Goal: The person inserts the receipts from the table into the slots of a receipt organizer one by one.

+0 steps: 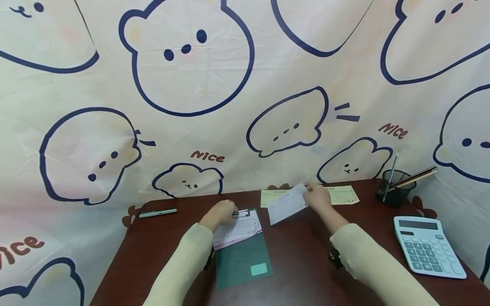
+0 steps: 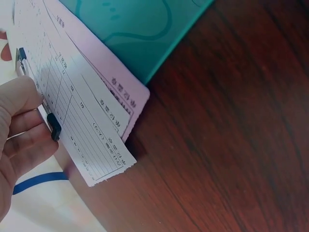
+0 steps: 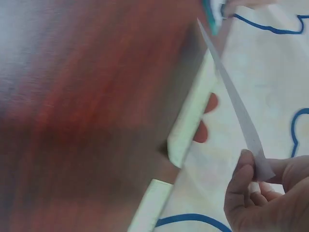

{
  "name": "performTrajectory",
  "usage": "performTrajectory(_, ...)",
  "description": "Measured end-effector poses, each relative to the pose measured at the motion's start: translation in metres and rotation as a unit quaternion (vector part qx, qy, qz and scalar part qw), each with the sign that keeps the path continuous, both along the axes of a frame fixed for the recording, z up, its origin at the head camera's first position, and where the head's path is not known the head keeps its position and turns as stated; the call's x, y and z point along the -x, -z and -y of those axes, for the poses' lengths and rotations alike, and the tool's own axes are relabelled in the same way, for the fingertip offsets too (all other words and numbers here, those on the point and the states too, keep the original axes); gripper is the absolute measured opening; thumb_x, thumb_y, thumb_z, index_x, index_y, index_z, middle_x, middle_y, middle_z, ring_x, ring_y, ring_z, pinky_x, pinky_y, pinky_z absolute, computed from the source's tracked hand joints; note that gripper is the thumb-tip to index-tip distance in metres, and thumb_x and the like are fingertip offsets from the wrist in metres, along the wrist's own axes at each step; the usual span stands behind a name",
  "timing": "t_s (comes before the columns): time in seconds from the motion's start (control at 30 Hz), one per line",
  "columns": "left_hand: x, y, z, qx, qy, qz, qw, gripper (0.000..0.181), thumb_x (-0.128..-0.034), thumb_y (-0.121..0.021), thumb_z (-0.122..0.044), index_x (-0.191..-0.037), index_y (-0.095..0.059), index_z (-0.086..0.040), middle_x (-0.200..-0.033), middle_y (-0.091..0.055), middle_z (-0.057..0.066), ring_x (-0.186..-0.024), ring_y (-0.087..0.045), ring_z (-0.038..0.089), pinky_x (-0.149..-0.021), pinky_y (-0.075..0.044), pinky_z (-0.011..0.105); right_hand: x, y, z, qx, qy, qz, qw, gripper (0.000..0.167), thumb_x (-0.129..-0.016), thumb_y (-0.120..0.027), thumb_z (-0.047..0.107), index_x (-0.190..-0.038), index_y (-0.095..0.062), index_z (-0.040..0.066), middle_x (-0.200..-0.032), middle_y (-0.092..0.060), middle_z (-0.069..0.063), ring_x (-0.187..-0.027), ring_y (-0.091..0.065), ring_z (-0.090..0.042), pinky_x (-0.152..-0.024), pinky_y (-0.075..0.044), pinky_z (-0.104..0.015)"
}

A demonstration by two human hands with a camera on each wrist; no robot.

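Note:
A green clipboard [image 1: 241, 264] with a mint label lies on the table. White and pink printed forms [image 1: 240, 229] fan out beneath its metal clip [image 1: 242, 213]. My left hand [image 1: 223, 212] pinches that clip, thumb on top; the black end of the clip [image 2: 54, 126] shows beside the fingers in the left wrist view. To the right, my right hand [image 1: 318, 198] holds a white printed slip [image 1: 288, 206] by its edge, raised off the table. In the right wrist view the slip [image 3: 239, 108] is seen nearly edge-on, between thumb and fingers.
Yellowish slips [image 1: 344, 195] lie along the table's back edge, behind the raised white one. A pen [image 1: 158, 213] lies at the back left. At the right stand a black mesh pen cup [image 1: 395, 191] and a light blue calculator [image 1: 429, 247]. A patterned cloth [image 1: 237, 140] hangs behind.

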State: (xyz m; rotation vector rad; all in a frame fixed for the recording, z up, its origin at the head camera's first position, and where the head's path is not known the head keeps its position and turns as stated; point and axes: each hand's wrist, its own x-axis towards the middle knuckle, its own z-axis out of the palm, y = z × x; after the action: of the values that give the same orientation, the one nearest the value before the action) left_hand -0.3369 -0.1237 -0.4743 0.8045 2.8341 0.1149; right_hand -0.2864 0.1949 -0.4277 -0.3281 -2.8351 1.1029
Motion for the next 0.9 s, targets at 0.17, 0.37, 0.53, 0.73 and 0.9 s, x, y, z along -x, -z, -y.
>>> performTrajectory(0.17,0.000,-0.003,-0.002,0.009,0.001,0.002,1.0000,0.013,-0.0785,-0.075,-0.018,-0.091,-0.074,-0.014,-0.085,-0.066,-0.003,-0.071,-0.053,0.012,-0.073,-0.050,0.029,0.000,-0.017,0.006,0.057,0.024,-0.012,0.9980,0.032,-0.092,-0.054,0.017,-0.113,-0.060,-0.005,-0.104,-0.063,-0.021,-0.084,-0.060,-0.027,-0.067,-0.049,-0.034)
performTrajectory(0.37,-0.001,-0.004,-0.002,0.001,-0.004,0.013,0.9999,0.015,-0.0793,-0.074,-0.018,-0.093,-0.075,-0.014,-0.089,-0.068,-0.001,-0.072,-0.054,0.012,-0.075,-0.051,0.030,-0.001,-0.016,0.013,0.202,0.015,0.011,0.9792,0.034,-0.092,-0.058,0.019,-0.116,-0.058,-0.006,-0.091,-0.062,-0.017,-0.055,-0.057,-0.012,-0.050,-0.044,-0.023)
performTrajectory(0.53,-0.001,-0.003,-0.002,-0.008,-0.011,0.019,0.9997,0.014,-0.0786,-0.074,-0.018,-0.093,-0.075,-0.015,-0.093,-0.068,-0.001,-0.075,-0.054,0.012,-0.077,-0.050,0.031,0.001,-0.011,0.019,0.298,-0.018,0.040,0.9535,0.041,-0.094,-0.053,0.010,-0.130,-0.047,-0.007,-0.104,-0.058,-0.021,-0.053,-0.058,-0.009,-0.051,-0.045,-0.020)
performTrajectory(0.73,-0.001,-0.007,-0.004,0.003,-0.003,0.012,0.9999,0.015,-0.0783,-0.074,-0.018,-0.092,-0.076,-0.014,-0.089,-0.068,-0.002,-0.071,-0.054,0.012,-0.073,-0.049,0.031,0.005,-0.003,0.030,0.289,-0.037,0.067,0.9541,0.036,-0.093,-0.054,0.015,-0.126,-0.052,0.001,-0.105,-0.057,-0.016,-0.052,-0.048,-0.009,-0.054,-0.042,-0.024)
performTrajectory(0.9,-0.002,-0.006,-0.003,0.009,-0.006,0.012,0.9999,0.016,-0.0790,-0.073,-0.020,-0.094,-0.075,-0.016,-0.091,-0.068,-0.003,-0.073,-0.054,0.011,-0.077,-0.050,0.032,0.006,0.012,0.041,0.250,-0.031,0.073,0.9651,0.030,-0.090,-0.059,0.020,-0.112,-0.060,0.000,-0.100,-0.059,-0.012,-0.069,-0.051,-0.015,-0.063,-0.042,-0.027)
